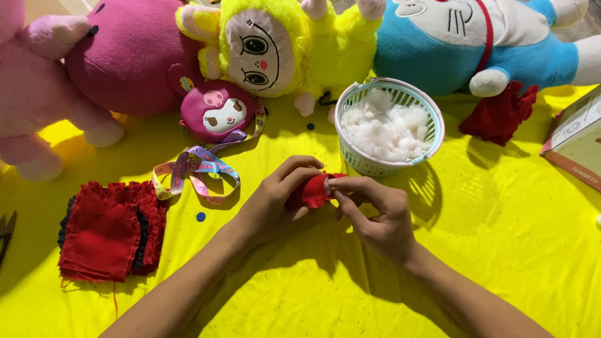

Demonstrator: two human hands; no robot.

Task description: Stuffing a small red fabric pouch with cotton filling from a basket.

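Red pouch (311, 191) sits mid-frame over the yellow cloth (501, 238), gripped by both hands: left hand (275, 199) curled around it, right hand (375, 216) pinching its edge. Basket (432, 125) of stuffing (385, 128) at one o'clock; red fabric stack (109, 228) at nine.

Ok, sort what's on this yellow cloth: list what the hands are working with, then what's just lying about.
In use:
- small red fabric piece, gripped by left hand and right hand
- basket of white stuffing, right behind the hands

Lying about:
- stack of red fabric pieces
- plush toys
- pink pouch with lanyard
- red cloth
- cardboard box
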